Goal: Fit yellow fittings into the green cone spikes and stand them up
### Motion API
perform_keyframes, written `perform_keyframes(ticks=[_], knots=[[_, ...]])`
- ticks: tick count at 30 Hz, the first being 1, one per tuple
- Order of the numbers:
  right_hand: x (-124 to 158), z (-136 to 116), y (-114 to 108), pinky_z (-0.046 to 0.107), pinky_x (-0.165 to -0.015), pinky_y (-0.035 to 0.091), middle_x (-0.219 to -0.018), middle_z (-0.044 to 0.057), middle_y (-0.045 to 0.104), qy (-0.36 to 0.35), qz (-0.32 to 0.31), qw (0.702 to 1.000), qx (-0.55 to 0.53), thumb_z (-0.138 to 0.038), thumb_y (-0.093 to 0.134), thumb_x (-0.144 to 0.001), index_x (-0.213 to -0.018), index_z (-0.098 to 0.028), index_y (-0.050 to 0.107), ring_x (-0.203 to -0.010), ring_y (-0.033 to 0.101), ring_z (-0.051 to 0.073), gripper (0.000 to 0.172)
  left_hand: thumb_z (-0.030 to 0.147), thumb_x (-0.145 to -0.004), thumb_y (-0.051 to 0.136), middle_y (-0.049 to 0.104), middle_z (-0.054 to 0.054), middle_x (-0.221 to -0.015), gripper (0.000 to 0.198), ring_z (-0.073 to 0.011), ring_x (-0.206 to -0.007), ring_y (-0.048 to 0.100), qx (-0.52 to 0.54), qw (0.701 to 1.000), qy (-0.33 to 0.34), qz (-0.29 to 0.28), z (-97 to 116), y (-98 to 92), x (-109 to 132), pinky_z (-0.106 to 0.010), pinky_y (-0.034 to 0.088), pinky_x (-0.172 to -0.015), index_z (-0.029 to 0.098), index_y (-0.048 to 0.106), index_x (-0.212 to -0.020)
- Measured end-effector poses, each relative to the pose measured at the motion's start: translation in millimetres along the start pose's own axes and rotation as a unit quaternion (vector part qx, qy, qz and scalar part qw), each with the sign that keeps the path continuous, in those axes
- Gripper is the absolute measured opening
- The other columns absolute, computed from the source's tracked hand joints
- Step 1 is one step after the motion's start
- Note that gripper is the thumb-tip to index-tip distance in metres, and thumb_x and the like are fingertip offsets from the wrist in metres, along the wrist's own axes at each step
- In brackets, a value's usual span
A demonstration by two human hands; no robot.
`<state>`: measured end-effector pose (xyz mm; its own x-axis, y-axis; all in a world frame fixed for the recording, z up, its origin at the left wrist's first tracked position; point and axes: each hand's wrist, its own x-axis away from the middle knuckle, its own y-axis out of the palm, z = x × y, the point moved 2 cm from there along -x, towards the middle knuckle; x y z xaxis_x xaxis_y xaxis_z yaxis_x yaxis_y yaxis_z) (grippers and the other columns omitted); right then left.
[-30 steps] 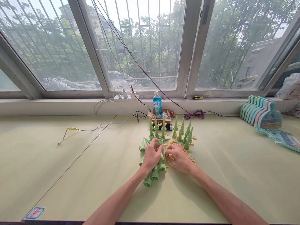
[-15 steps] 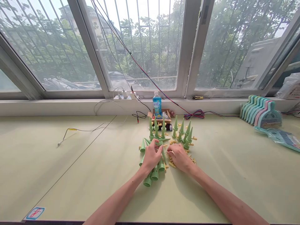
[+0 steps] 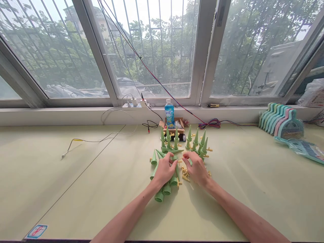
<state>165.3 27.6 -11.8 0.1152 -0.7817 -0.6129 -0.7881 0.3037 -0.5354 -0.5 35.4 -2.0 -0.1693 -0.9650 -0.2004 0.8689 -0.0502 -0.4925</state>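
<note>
My left hand [image 3: 164,169] is curled over the pile of green cones, thumb and fingers round a green part [image 3: 174,158] that is mostly covered. My right hand [image 3: 196,166] is closed in a pinch just to the right, its fingertips near a small yellow piece; what they hold is too small to name. Several green cones [image 3: 166,189] lie below and left of my left hand. Upright green spikes with yellow side pieces stand behind both hands, such as one spike [image 3: 189,137] at the centre. Loose yellow pieces [image 3: 185,176] lie between my hands.
A blue bottle [image 3: 169,114] stands by a small cardboard box [image 3: 181,125], with a dark phone [image 3: 181,137] in front. Cables [image 3: 211,124] run along the window ledge. Teal and pink plastic items [image 3: 280,121] are at the right. A white cable [image 3: 88,140] lies at the left.
My right hand has risen slightly from the loose yellow pieces, uncovering more of them. My left hand has shifted only slightly and stays over the cones.
</note>
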Motion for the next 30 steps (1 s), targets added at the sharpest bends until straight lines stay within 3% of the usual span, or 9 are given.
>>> perform_keyframes(ticks=[8,17,24,30], knots=[[-1,-2,-1,0.036,-0.077,0.05,-0.091,0.006,0.067,-0.016,0.009,1.0,-0.007,-0.018,0.049,-0.095,-0.095,-0.021,0.063,-0.088,0.062,0.023,0.014,0.038,-0.088,0.055,0.059,0.001,-0.062,0.026,-0.016,-0.053,0.05,-0.052,0.998,0.045,-0.002,-1,0.4,1,-0.027,0.038,-0.058,0.021,0.063,-0.105],[-1,-3,-1,0.036,-0.078,0.05,-0.092,0.006,0.067,-0.007,0.007,1.0,-0.023,-0.019,0.049,-0.096,-0.095,-0.02,0.063,-0.088,0.061,0.023,0.013,0.035,-0.087,0.056,0.057,-0.003,-0.072,0.023,-0.0229,-0.074,0.056,-0.107,0.992,0.068,0.014,-4,-0.7,-1,-0.032,0.041,-0.073,0.02,0.067,-0.102],[-1,-4,-3,0.035,-0.078,0.05,-0.091,0.006,0.067,-0.001,0.015,0.999,-0.042,-0.022,0.049,-0.097,-0.095,-0.021,0.063,-0.086,0.062,0.021,0.014,0.037,-0.097,0.042,0.056,-0.004,-0.081,0.029,-0.0159,-0.065,0.051,-0.077,0.991,0.099,0.037,11,-3.4,0,-0.028,0.039,-0.063,0.019,0.064,-0.092],[-1,-10,-4,0.033,-0.077,0.05,-0.093,0.005,0.068,-0.013,-0.002,0.997,-0.081,-0.024,0.048,-0.098,-0.097,-0.021,0.064,-0.087,0.062,0.02,0.016,0.037,-0.098,0.043,0.056,-0.003,-0.083,0.029,-0.0118,-0.059,0.043,-0.012,0.992,0.124,-0.001,17,-2.2,1,-0.025,0.035,-0.056,0.018,0.062,-0.088]])
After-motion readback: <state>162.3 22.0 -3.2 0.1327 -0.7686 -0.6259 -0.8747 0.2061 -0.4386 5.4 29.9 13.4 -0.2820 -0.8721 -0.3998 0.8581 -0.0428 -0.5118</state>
